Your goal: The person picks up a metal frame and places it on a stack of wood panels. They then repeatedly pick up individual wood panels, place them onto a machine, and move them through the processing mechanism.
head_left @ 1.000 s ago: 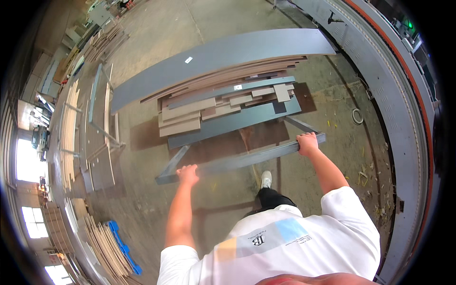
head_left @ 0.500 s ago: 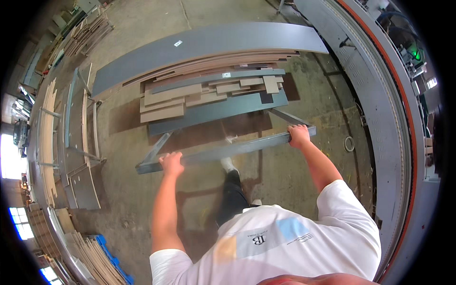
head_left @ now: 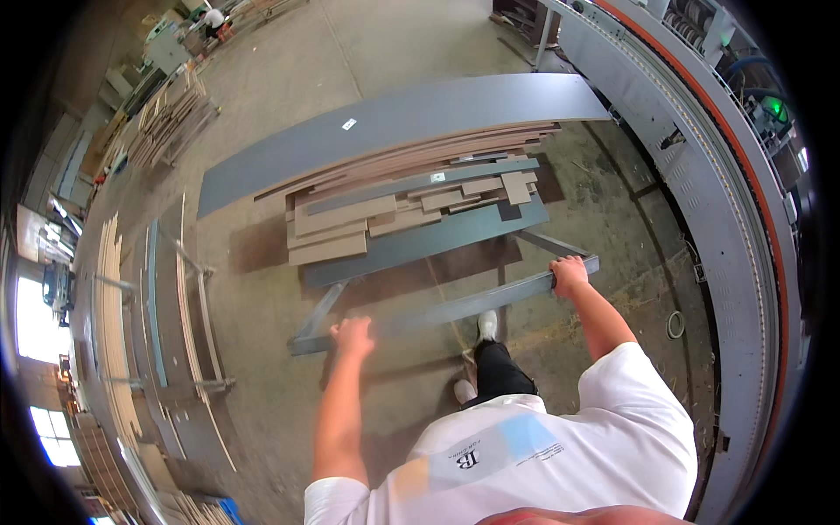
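My left hand (head_left: 353, 336) is closed over the left part of a grey metal cart handle (head_left: 464, 306). Near the bar's right end, my right hand (head_left: 570, 276) wraps round it. Two slanting struts join the handle to a load of boards. Nearest me lies a blue-grey panel (head_left: 429, 249), partly under several short brown strips (head_left: 346, 219) and a narrow grey strip (head_left: 394, 192). Beyond them a long dark grey board (head_left: 437, 109), bearing a small white label (head_left: 349, 124), lies across a stack of brown boards (head_left: 420, 157). The cart's base is hidden beneath the load.
A long grey machine (head_left: 682, 157) with an orange edge runs along the right. Racks of upright panels (head_left: 166, 324) stand at left, with stacked boards (head_left: 166, 122) farther back. On the floor at right lies a pale ring (head_left: 675, 325). A person (head_left: 213, 19) is far off, upper left.
Both hands keep their hold on the handle while my feet have stepped. The cart and its load appear lower and farther right in view, and the left racks have shifted past me.
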The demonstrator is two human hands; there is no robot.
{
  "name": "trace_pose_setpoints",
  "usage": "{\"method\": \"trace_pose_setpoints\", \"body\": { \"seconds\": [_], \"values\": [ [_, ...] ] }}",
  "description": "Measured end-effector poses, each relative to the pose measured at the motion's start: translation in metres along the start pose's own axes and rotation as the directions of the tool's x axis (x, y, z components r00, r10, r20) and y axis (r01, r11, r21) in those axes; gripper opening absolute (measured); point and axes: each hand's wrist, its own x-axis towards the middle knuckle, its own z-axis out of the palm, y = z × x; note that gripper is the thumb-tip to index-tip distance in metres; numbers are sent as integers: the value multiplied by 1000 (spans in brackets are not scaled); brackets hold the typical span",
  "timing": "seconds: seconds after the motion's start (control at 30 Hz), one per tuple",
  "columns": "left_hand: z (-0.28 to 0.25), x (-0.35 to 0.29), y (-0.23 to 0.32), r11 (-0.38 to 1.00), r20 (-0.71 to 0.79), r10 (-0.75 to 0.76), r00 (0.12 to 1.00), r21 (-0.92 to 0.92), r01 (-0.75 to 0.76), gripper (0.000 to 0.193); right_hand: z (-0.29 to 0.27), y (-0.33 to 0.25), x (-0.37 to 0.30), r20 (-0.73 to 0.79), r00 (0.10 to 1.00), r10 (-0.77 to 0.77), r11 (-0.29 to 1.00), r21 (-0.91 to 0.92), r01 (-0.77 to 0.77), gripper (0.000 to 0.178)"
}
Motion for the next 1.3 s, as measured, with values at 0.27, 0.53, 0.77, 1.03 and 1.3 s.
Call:
{"method": "trace_pose_setpoints", "body": {
  "seconds": [0.27,0.53,0.77,1.03,1.3],
  "values": [
    [-64,199,-64,998,-34,64,997,3,-64,22,-92,-43,152,-112,993,20,999,36,-16,27],
    [-125,388,-164,996,22,57,998,73,-58,20,-170,-110,315,-128,991,30,996,91,-19,27],
    [-190,538,-201,997,48,29,998,68,-32,18,-238,-132,459,-100,995,2,992,129,11,24],
    [-262,760,-205,999,92,10,996,45,-14,22,-335,-118,658,-18,999,30,994,110,-28,28],
    [-299,961,-151,992,-128,-20,992,122,35,54,-418,-126,853,-33,998,45,993,111,-41,29]
  ]
}}
